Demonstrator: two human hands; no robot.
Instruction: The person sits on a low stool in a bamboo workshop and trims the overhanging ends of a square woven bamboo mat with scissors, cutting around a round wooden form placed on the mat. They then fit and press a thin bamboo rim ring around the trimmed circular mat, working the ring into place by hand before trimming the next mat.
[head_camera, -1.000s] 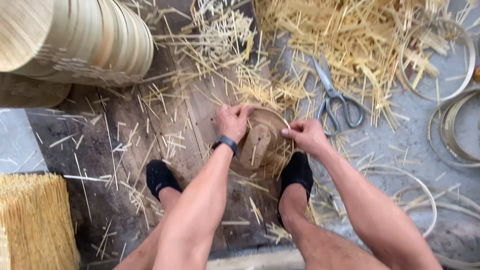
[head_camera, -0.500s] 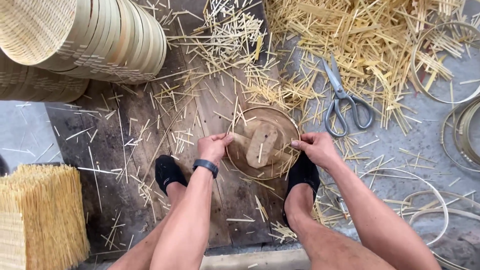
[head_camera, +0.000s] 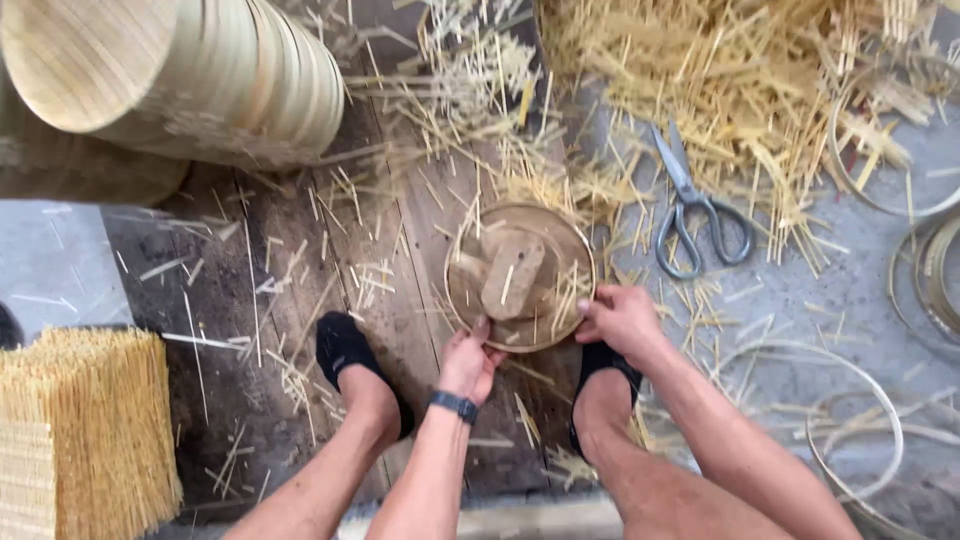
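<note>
A round shallow bamboo tray (head_camera: 470, 300) with a wooden block (head_camera: 512, 273) in its middle lies on the dark wooden boards between my feet. My left hand (head_camera: 468, 363), with a dark band on its wrist, grips the tray's near rim from below. On the near right rim my right hand (head_camera: 622, 319) pinches the edge. Loose bamboo slivers lie in and around the tray.
Grey scissors (head_camera: 690, 215) lie right of the tray beside a heap of bamboo strips (head_camera: 720, 70). A stack of round trays (head_camera: 190, 75) lies at top left. A bundle of sticks (head_camera: 85, 430) stands bottom left. Bamboo hoops (head_camera: 850, 420) lie at right.
My left hand has slid from the tray's left rim round to its near edge. The right hand stays on the right rim. The view has shifted a little.
</note>
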